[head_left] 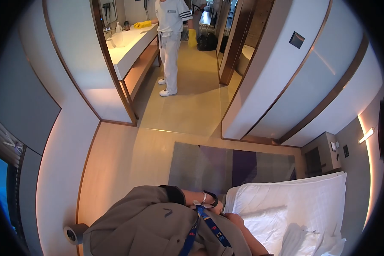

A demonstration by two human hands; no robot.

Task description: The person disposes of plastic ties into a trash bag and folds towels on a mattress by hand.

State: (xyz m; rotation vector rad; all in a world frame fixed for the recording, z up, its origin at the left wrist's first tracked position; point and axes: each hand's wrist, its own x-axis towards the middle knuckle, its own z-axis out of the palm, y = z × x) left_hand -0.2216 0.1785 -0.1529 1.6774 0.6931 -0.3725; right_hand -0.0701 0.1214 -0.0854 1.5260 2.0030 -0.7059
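My left hand (217,208) is in front of my body at the bottom of the view, with a dark watch and a light bracelet at its wrist. My right hand (236,220) meets it by the near corner of the white-covered bed (260,194). Both hands look closed with the fingertips together. A small dark bit shows between them, too small to name. A blue patterned lanyard (213,228) hangs over my grey-brown top, close to the hands.
Ahead, a person in white (170,38) with yellow gloves stands by a washbasin counter (132,47). A dark bag (207,42) lies behind them. A striped rug (209,164) is beside the bed. Crumpled white sheeting (301,239) lies on the bed. Walls frame the doorway.
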